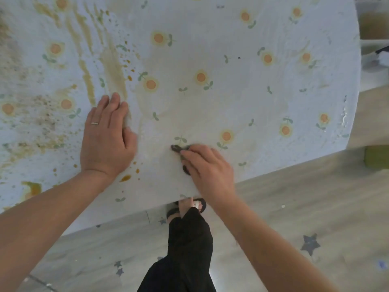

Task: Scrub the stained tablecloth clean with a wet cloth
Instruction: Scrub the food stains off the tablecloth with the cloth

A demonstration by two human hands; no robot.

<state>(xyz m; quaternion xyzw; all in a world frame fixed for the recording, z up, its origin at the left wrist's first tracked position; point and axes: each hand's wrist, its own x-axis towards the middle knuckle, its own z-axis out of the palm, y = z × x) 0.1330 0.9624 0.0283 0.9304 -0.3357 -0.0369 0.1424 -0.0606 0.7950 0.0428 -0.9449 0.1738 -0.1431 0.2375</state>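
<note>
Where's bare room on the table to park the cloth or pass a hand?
Widest free stretch: the tablecloth beyond the right hand, out to its right edge. A narrower strip lies between the hands. Left of the left hand is bare but stained. Crowded only around the gripped cloth.

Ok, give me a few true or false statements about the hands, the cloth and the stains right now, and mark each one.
The right hand grips a dark cloth against the tablecloth. True.
The left hand is lifted off the table. False: it lies flat on the tablecloth.
The brown stains lie mostly on the person's left side. True.
The ring is on the right hand. False: it is on the left hand.
</note>
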